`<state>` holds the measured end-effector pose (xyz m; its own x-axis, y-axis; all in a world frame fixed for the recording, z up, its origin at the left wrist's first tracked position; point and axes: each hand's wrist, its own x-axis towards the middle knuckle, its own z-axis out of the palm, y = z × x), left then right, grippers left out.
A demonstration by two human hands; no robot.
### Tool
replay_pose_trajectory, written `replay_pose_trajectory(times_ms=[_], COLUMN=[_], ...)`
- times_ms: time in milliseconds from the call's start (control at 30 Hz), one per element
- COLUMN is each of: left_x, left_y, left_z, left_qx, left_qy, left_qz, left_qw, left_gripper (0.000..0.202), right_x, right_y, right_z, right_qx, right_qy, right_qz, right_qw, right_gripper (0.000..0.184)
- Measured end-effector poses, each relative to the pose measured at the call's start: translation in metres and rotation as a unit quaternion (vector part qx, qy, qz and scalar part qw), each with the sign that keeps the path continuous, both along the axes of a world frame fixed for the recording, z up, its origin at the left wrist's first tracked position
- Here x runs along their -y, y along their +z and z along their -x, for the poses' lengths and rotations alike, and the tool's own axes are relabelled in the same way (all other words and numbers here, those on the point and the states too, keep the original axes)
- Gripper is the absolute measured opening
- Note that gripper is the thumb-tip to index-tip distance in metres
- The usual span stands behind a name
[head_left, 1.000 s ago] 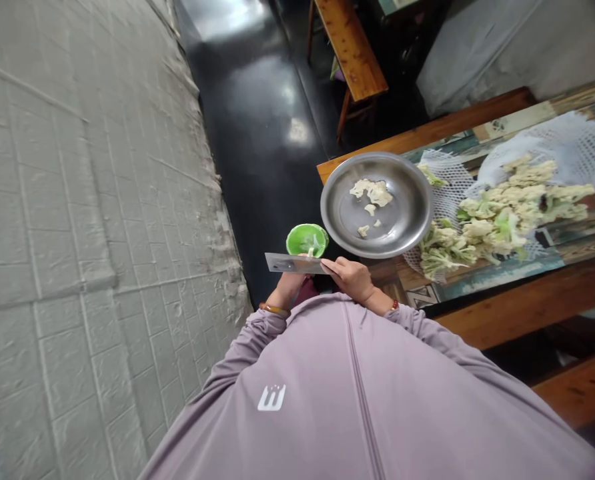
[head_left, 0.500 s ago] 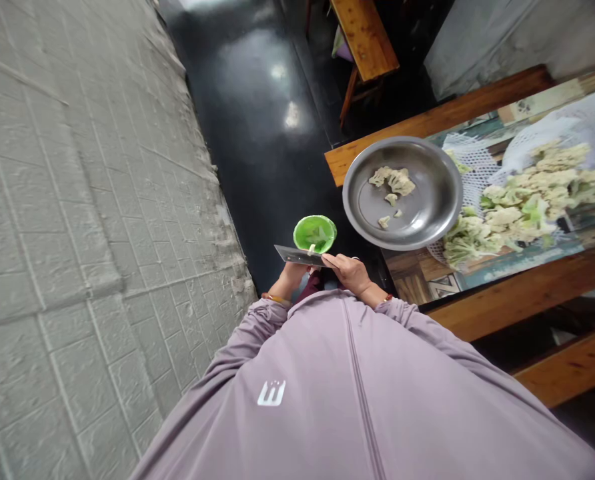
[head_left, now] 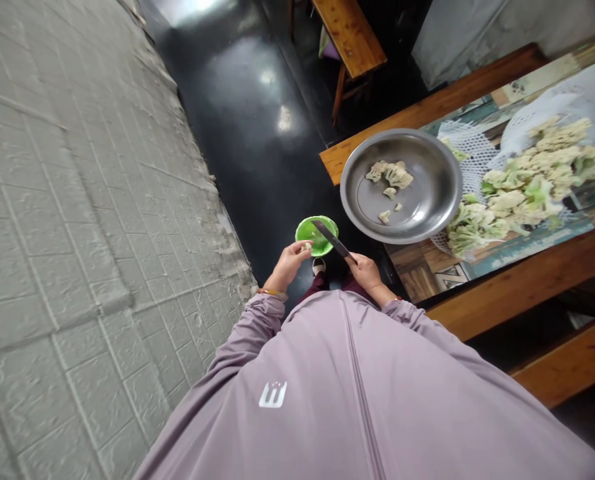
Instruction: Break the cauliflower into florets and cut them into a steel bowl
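Between the fingertips of my left hand [head_left: 290,263] is a small pale piece of cauliflower [head_left: 306,247], held at the near left rim of a green bin [head_left: 305,228]. My right hand [head_left: 365,270] is wrapped round the handle of a knife [head_left: 333,239]. Its dark blade slants up and left over the bin's right side. A steel basin [head_left: 357,217] at the table's left end holds several cauliflower florets [head_left: 397,175]. More cut cauliflower [head_left: 507,207] is heaped on the table to the right of the basin.
The patterned table [head_left: 542,240] stretches to the right, with white foam netting [head_left: 465,150] under the cauliflower. Wooden benches [head_left: 537,283] run along its sides. A grey brick-pattern wall [head_left: 102,240] rises on my left. Dark floor [head_left: 242,127] lies ahead, with another wooden bench [head_left: 352,37] beyond.
My hands have moved apart. The knife has swung from lying flat across my left hand to slanting over the bin on the right. The left fingers now pinch the small piece near the bin.
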<state>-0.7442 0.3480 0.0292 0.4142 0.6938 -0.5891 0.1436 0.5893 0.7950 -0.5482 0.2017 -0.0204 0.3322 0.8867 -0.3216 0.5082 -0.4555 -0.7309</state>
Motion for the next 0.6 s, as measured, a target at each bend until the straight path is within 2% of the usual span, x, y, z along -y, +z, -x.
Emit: replay_pose_trajectory(times_ms=[67,167,267,367,467,600], left_x=[-0.001,-0.002,-0.002,-0.001,0.001,0.003], left_y=[0.011,0.029,0.049,0.065,0.075,0.074], left_z=[-0.004,-0.016,-0.034,-0.055,-0.082,-0.127], left_qx=[0.053,0.117,0.162,0.187,0.169,0.129], left_qy=[0.024,0.058,0.067,0.057,0.014,-0.046], left_qz=[0.021,0.042,0.044,0.033,-0.01,-0.078], left_qw=[0.998,0.99,0.984,0.98,0.985,0.988], left_gripper=[0.036,0.033,0.04,0.051,0.043,0.035], right_x=[-0.004,-0.01,-0.011,-0.007,0.004,0.028], right_y=[0.017,0.048,0.079,0.102,0.117,0.118], right_z=[-0.001,-0.006,-0.015,-0.029,-0.049,-0.083], right_qx=[-0.056,-0.142,-0.197,-0.207,-0.195,-0.175], right_qy=[-0.052,-0.107,-0.153,-0.192,-0.226,-0.268], right_qz=[-0.042,-0.066,-0.092,-0.11,-0.117,-0.126], right_qw=[0.996,0.982,0.964,0.953,0.947,0.939], right_gripper=[0.04,0.042,0.044,0.044,0.043,0.044])
